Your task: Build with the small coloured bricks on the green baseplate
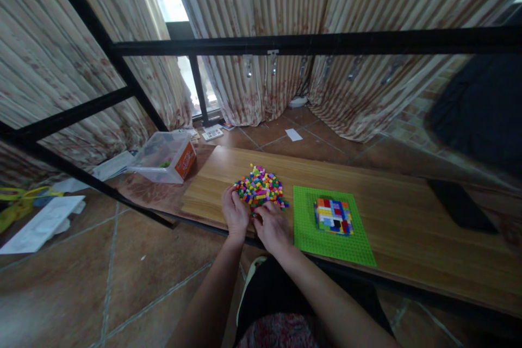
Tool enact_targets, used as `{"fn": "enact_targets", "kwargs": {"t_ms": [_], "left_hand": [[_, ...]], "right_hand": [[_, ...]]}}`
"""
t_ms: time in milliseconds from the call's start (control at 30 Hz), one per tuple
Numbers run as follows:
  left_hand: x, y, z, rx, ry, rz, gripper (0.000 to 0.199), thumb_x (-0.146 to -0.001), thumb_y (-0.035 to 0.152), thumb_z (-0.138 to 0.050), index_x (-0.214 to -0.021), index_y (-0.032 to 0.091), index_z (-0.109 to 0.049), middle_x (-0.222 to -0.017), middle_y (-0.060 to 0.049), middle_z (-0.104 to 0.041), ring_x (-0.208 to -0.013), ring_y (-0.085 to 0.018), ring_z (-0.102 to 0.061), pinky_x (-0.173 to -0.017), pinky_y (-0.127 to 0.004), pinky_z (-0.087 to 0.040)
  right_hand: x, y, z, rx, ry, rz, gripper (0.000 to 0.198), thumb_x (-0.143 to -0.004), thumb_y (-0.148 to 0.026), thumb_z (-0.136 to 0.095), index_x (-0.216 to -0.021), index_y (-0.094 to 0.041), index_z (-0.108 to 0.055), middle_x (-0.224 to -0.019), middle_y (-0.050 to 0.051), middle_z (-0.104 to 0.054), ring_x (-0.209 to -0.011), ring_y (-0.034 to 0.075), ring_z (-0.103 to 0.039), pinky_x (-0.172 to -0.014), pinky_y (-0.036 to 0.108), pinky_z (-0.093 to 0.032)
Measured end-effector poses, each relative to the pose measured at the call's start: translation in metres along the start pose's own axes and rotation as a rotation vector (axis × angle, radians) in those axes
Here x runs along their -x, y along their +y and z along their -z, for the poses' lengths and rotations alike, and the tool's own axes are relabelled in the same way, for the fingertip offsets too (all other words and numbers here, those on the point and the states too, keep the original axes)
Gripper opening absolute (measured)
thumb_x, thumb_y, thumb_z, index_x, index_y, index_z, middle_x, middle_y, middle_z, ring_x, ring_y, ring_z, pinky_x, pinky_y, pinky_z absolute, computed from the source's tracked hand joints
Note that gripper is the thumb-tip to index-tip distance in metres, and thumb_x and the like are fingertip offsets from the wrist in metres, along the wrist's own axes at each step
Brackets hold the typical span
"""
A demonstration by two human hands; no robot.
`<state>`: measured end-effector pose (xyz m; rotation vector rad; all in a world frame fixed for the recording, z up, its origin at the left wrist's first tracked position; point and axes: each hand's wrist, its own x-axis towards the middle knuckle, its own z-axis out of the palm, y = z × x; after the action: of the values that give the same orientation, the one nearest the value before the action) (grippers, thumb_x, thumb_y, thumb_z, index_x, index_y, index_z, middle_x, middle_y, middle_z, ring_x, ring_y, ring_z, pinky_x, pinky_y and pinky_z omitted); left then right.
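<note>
A heap of small multicoloured building bricks [263, 185] lies on the wooden board. My left hand [235, 211] rests at the heap's left edge, its fingers extended and slightly cupped against the bricks. At the near edge of the pile is my right hand [272, 225], with fingers curled and pressed together at the tips. Whatever those fingertips hold is too small to make out. To the right of it lies a green studded baseplate [304, 228], bearing a low block of mixed-colour bricks [333, 216] joined together.
A clear plastic box [163, 160] with an orange label stands left on the wooden board [408, 217]. A dark flat object [460, 206] lies at right. A black metal frame [310, 44] crosses in front of curtains [253, 5]. Papers lie on the tiled floor.
</note>
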<state>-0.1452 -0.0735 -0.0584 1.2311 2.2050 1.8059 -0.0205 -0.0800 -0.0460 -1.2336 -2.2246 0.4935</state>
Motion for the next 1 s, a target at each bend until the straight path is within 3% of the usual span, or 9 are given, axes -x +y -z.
{"fn": "enact_targets", "kwargs": {"t_ms": [367, 633, 1000], "left_hand": [[-0.001, -0.001, 0.000, 0.020, -0.009, -0.002, 0.032, -0.095, 0.033, -0.034, -0.103, 0.016, -0.060, -0.109, -0.012, -0.063, -0.107, -0.020, -0.057, -0.098, -0.037, -0.044], [0.000, -0.002, -0.001, 0.026, -0.006, -0.003, 0.031, -0.094, 0.033, -0.035, -0.102, 0.017, -0.060, -0.109, -0.012, -0.063, -0.107, -0.020, -0.057, -0.098, -0.038, -0.043], [0.001, 0.000, 0.001, 0.048, -0.005, -0.011, 0.031, -0.094, 0.034, -0.036, -0.102, 0.017, -0.061, -0.108, -0.011, -0.063, -0.105, -0.020, -0.058, -0.097, -0.037, -0.044]], "right_hand": [[0.002, 0.011, 0.012, 0.014, 0.019, 0.070, 0.014, -0.085, -0.014, -0.054, -0.083, -0.023, -0.065, -0.090, 0.006, -0.059, -0.093, 0.022, -0.054, -0.082, 0.034, -0.043], [-0.001, 0.009, 0.013, 0.091, 0.040, 0.036, 0.005, -0.081, -0.025, -0.064, -0.086, -0.022, -0.066, -0.097, 0.008, -0.059, -0.095, 0.025, -0.050, -0.085, 0.038, -0.042], [0.001, 0.007, 0.014, 0.090, 0.061, 0.014, 0.006, -0.084, -0.022, -0.061, -0.081, -0.022, -0.065, -0.095, 0.007, -0.059, -0.093, 0.024, -0.049, -0.083, 0.037, -0.042]]}}
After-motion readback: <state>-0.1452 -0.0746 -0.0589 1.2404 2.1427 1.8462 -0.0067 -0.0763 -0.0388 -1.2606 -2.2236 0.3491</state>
